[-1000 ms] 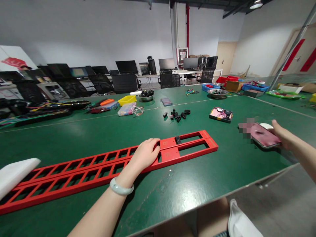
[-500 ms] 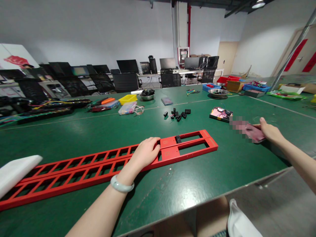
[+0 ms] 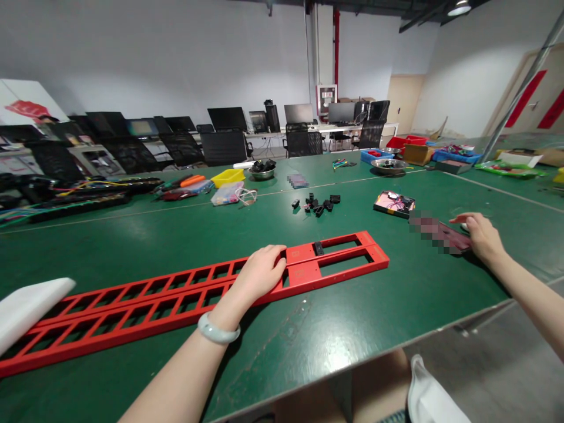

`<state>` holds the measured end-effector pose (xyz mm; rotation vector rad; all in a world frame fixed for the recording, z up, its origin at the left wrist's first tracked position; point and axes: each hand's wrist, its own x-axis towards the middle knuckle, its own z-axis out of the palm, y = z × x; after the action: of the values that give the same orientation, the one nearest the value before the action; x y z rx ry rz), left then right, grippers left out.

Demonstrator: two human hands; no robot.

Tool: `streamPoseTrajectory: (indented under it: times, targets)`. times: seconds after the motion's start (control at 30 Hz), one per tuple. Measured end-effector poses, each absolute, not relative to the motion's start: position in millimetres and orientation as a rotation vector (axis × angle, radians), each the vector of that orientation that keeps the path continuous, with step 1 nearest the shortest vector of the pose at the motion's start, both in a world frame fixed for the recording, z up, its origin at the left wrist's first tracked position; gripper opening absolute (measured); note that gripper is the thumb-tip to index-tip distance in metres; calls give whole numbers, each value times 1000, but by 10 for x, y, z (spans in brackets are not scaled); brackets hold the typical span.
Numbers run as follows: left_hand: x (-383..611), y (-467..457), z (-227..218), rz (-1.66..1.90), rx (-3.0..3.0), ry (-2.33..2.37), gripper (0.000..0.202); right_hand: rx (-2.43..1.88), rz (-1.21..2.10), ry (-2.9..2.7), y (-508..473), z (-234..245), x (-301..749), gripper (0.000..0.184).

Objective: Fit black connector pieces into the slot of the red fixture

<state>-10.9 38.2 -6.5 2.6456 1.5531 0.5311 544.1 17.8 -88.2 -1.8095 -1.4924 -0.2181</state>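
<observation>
Two red ladder-like frames (image 3: 304,271) lie side by side, running from lower left to centre right. My left hand (image 3: 259,273), with a pale bangle (image 3: 218,332) at its wrist, rests across them, fingers curled over the bars. A small black block (image 3: 318,249) sits on the far frame, just right of that hand. On the right, a flat dark reddish slab like a phone (image 3: 456,239), partly pixelated, lies on the table. My right hand (image 3: 484,239) is at its near end, fingers apart and raised; whether the palm touches it I cannot tell.
Small black parts (image 3: 319,205) are scattered beyond the frames. An open box with wires (image 3: 394,203) lies near the slab. White foam (image 3: 33,305) covers the frames' left end. Farther back are a yellow tray (image 3: 228,178), metal bowls (image 3: 390,167) and cable bundles (image 3: 92,194).
The phone-like slab has gone from tilted in my right hand to lying flat on the table. My right hand's fingers have loosened from it. My left hand stays put.
</observation>
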Motion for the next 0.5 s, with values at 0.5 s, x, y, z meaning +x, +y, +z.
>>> streamPoseTrajectory:
  times: [0.5]
  targets:
    - [-109,369,-79,534,2659,1551,33,-1651,-166,-1555,165,-923,5476,39]
